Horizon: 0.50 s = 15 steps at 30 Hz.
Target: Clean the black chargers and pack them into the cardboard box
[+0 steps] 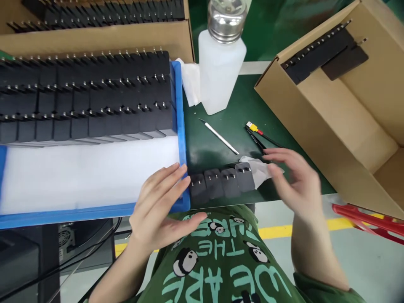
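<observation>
Black moulded plastic: four small adapters (221, 184) with metal prongs lie in a row at the near edge of the green counter (221, 139), sides touching, matte and boxy. Left hand (160, 206) rests spread against the near right corner of the blue plastic tray (181, 126), fingers (172, 176) released and flat, tips just beside the leftmost adapter, holding nothing. Right hand (295, 181) hovers at the right end of the row, motion-blurred, fingers loosely open over a crumpled white wipe (257, 168) that touches the rightmost adapter; whether it touches the wipe cannot be told.

Tray: white foam sheet (88, 172) in its near half, smooth; far half packed with three dense rows of identical black adapters (85, 97), prongs up. Tray's left end is cut off by the frame.

Far from the row: slim metal pick (219, 136), a thin black cable with yellow-and-red connector (252, 126), translucent white dispenser bottle (221, 71) with steel pump top, its top cropped. Folded white cloth (191, 82) sits partly hidden behind the bottle.

Right: open corrugated cardboard box (344, 113), a few black adapters leaning at its far wall, interior mostly bare. Far left: another cardboard box (94, 38) of the same parts, cropped at top. Red plastic object (369, 221) below the counter at the right, shape unclear.
</observation>
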{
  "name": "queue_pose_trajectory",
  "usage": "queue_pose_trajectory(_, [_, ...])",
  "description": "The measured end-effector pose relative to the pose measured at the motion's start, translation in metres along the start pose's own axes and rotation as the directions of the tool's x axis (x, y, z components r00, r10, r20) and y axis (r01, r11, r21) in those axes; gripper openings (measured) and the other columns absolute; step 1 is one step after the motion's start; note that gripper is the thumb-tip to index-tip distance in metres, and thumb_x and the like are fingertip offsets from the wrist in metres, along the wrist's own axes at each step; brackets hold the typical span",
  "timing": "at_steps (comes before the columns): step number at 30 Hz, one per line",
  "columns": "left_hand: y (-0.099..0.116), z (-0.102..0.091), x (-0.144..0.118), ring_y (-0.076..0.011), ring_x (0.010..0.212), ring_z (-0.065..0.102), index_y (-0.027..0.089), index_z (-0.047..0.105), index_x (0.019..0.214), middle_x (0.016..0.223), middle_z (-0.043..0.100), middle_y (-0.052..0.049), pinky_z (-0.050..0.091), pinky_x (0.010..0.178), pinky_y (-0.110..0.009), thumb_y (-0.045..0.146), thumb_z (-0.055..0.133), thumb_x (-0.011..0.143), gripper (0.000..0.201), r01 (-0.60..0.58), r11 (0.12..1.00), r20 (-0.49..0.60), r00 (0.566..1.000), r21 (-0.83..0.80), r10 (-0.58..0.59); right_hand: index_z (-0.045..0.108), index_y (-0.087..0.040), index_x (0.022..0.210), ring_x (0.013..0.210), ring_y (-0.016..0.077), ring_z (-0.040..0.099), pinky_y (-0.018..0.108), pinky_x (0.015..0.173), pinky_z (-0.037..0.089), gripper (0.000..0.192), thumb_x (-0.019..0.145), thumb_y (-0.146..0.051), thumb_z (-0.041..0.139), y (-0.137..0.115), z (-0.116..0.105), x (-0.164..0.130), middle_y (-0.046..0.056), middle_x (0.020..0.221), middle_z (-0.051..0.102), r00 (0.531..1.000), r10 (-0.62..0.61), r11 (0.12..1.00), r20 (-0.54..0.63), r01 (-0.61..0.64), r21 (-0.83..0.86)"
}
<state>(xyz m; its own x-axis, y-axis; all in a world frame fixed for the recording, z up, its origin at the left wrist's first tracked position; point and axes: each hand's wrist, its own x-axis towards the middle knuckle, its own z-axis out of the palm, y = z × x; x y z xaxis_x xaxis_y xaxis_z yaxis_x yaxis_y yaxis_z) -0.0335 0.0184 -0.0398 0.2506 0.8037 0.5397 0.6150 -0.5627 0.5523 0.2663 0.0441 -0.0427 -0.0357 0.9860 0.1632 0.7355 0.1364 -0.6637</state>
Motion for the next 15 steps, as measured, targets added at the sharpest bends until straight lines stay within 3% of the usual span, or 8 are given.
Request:
queue_pose_trajectory(2, [0.0, -0.001, -0.002, -0.0353, 0.125, 0.061, 0.016, 0.055, 0.139, 0.134, 0.064, -0.017, 0.053, 0.104, -0.052, 0.035, 0.085, 0.075, 0.074, 0.11, 0.994, 0.087, 0.99, 0.003, -0.11, 0.07, -0.025, 0.106, 0.086, 0.0217, 0.065, 0.038, 0.074, 0.054, 0.016, 0.094, -0.031, 0.06, 0.007, 0.001, 0.004, 0.009, 0.106, 0.069, 0.997, -0.005, 0.989, -0.076, -0.006, -0.147])
queue_pose_trajectory(4, [0.001, 0.001, -0.001, -0.0351, 0.128, 0.058, 0.016, 0.047, 0.144, 0.138, 0.059, -0.019, 0.052, 0.106, -0.052, 0.043, 0.083, 0.077, 0.081, 0.173, 0.985, 0.218, 0.96, 0.022, -0.174, 0.07, -0.024, 0.107, 0.071, 0.019, 0.059, 0.036, 0.062, 0.05, 0.021, 0.093, -0.036, 0.061, 0.016, 0.005, 0.011, 0.009, 0.103, 0.066, 0.999, -0.009, 0.962, -0.049, -0.004, -0.275])
queue_pose_trajectory(6, [0.003, 0.004, 0.003, -0.0347, 0.129, 0.056, 0.015, 0.042, 0.146, 0.139, 0.057, -0.02, 0.05, 0.107, -0.052, 0.046, 0.079, 0.08, 0.083, 0.162, 0.986, 0.298, 0.94, 0.035, -0.166, 0.07, -0.023, 0.099, 0.065, 0.0174, 0.055, 0.036, 0.059, 0.047, 0.019, 0.091, -0.038, 0.062, 0.022, 0.008, 0.017, 0.007, 0.098, 0.064, 1.0, 0.004, 0.955, 0.005, -0.003, -0.297])
queue_pose_trajectory(8, [0.005, 0.009, 0.009, -0.0347, 0.129, 0.055, 0.013, 0.042, 0.145, 0.137, 0.058, -0.02, 0.048, 0.109, -0.053, 0.046, 0.077, 0.082, 0.08, 0.105, 0.994, 0.328, 0.938, 0.035, -0.11, 0.068, -0.023, 0.088, 0.064, 0.0172, 0.053, 0.035, 0.06, 0.046, 0.011, 0.089, -0.033, 0.063, 0.023, 0.007, 0.02, 0.004, 0.087, 0.062, 1.0, 0.03, 0.963, 0.004, -0.028, -0.268])
queue_pose_trajectory(11, [0.011, 0.018, 0.02, -0.0358, 0.129, 0.055, 0.01, 0.045, 0.142, 0.134, 0.061, -0.02, 0.046, 0.109, -0.054, 0.045, 0.076, 0.083, 0.075, 0.019, 0.998, 0.32, 0.947, 0.055, -0.036, 0.065, -0.024, 0.087, 0.066, 0.0177, 0.056, 0.034, 0.06, 0.046, 0.004, 0.089, -0.027, 0.064, 0.01, -0.003, 0.013, 0.002, 0.078, 0.059, 0.988, 0.093, 0.978, -0.123, -0.114, -0.175])
queue_pose_trajectory(14, [0.02, 0.026, 0.032, -0.0376, 0.127, 0.056, 0.007, 0.05, 0.137, 0.132, 0.064, -0.019, 0.043, 0.11, -0.055, 0.044, 0.075, 0.084, 0.069, -0.06, 0.992, 0.334, 0.942, 0.106, 0.022, 0.064, -0.024, 0.093, 0.06, 0.0158, 0.055, 0.033, 0.052, 0.045, 0.004, 0.093, -0.026, 0.06, -0.016, -0.014, -0.003, 0.002, 0.081, 0.061, 0.926, 0.182, 0.983, -0.33, -0.16, 0.093])
queue_pose_trajectory(15, [0.023, 0.029, 0.036, -0.0375, 0.126, 0.057, 0.007, 0.052, 0.136, 0.132, 0.065, -0.018, 0.042, 0.111, -0.055, 0.043, 0.074, 0.085, 0.066, -0.086, 0.989, 0.35, 0.936, 0.121, 0.038, 0.064, -0.025, 0.094, 0.058, 0.015, 0.055, 0.032, 0.049, 0.045, 0.006, 0.094, -0.025, 0.058, -0.025, -0.015, -0.008, 0.002, 0.083, 0.061, 0.919, 0.192, 0.975, -0.345, -0.139, 0.173])
